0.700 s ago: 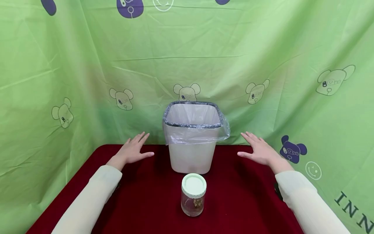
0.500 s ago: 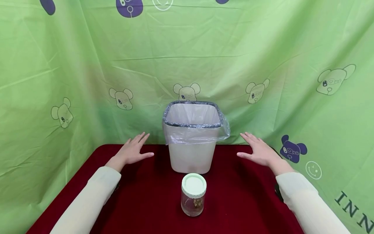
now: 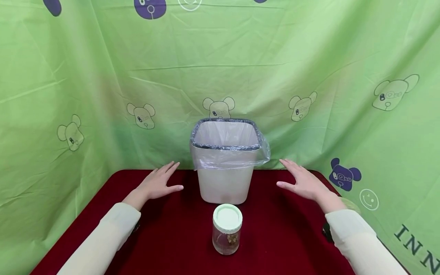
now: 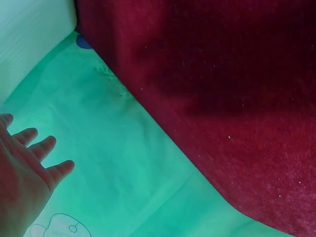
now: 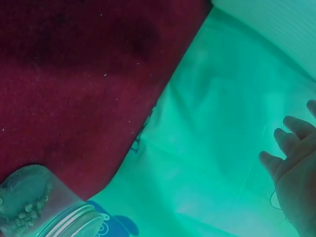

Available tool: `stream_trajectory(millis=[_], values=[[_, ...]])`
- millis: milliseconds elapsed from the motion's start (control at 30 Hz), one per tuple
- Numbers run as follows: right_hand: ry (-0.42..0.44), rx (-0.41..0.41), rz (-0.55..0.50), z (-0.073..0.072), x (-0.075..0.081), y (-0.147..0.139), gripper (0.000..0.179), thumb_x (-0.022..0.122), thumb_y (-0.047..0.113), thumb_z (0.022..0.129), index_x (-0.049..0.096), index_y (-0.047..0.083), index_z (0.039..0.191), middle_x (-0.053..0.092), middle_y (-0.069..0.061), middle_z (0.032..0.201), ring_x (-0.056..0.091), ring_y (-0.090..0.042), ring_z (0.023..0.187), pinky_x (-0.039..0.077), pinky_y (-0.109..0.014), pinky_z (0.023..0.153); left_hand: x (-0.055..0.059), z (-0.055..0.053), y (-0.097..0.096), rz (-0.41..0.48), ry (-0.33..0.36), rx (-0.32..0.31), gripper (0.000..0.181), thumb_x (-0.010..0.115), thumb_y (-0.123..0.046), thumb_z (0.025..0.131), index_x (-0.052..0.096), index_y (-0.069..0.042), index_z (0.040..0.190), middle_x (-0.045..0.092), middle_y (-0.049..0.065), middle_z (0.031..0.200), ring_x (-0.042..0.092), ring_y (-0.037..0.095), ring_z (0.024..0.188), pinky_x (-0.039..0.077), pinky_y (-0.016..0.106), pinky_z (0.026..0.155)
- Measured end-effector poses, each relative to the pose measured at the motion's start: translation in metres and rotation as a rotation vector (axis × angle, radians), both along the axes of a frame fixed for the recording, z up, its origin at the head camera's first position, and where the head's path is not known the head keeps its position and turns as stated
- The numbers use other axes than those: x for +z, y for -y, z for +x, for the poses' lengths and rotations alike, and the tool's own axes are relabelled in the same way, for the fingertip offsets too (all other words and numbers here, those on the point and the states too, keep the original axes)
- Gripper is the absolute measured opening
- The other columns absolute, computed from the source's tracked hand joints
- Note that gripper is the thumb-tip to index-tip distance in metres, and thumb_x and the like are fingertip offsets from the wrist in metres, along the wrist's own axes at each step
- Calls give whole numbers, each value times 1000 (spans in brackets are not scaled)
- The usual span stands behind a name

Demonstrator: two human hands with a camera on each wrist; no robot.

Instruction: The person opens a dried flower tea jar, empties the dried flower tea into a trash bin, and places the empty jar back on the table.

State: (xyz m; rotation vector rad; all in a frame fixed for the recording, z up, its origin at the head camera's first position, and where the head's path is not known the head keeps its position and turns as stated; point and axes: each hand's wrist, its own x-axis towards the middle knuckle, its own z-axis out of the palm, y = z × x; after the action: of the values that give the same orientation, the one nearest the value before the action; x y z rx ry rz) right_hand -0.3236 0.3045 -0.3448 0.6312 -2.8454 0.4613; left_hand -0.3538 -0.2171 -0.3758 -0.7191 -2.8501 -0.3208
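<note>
Both hands hang in the air over the far part of the table, holding nothing. My left hand (image 3: 156,184) has its fingers straight and thumb spread, left of a white waste bin (image 3: 225,185). On the bin's other side my right hand (image 3: 304,184) is held the same way. A clear plastic liner (image 3: 223,163) is folded over the bin's rim. Nearer me stands a clear jar (image 3: 225,240) with a pale green lid (image 3: 227,217) and a few brown pieces inside. In the right wrist view, a lidded clear jar (image 5: 29,205) with small lumps shows at the lower left.
A dark red cloth (image 3: 178,236) covers the table. Green printed fabric (image 3: 165,84) hangs behind it and along both sides. A pale yellow-green rounded thing (image 3: 351,205) shows partly behind the right wrist, the rest hidden by the arm.
Both hands have lowered slightly and come a little nearer me, fingers still straight. The yellow-green rounded thing has come into sight beside the right wrist. The bin and central jar have not moved.
</note>
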Motion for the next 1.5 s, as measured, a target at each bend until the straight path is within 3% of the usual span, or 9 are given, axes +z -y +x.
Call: stream_trajectory(millis=[367,767,1200,1500], values=[[-18,45,-57,12,-7,13,86,62,56,89,29,10,153,31,-20,153,29,-41,138,25,-58,107,-2,13,-8,29,-22,-52,92,50,-70,87,27,-12,154,32,17,153,35,35,137,28,56,107],[-56,194,-172,27,-21,39,74,69,40,88,42,3,146,44,-16,146,40,-35,133,33,-54,105,3,34,-28,79,-29,-119,77,63,-55,87,46,-7,145,47,15,143,43,33,131,34,52,104],[25,317,-322,43,-37,70,72,75,31,83,46,7,144,49,-8,143,43,-30,131,37,-55,101,1,47,-52,166,-21,-210,79,61,-61,86,49,-7,143,50,9,141,46,25,130,38,45,104],[184,441,-484,51,-51,91,71,76,22,82,45,3,143,50,-17,140,50,-39,123,42,-44,100,0,57,-69,209,-11,-281,73,66,-55,85,51,-12,142,53,5,139,50,20,126,41,42,102]])
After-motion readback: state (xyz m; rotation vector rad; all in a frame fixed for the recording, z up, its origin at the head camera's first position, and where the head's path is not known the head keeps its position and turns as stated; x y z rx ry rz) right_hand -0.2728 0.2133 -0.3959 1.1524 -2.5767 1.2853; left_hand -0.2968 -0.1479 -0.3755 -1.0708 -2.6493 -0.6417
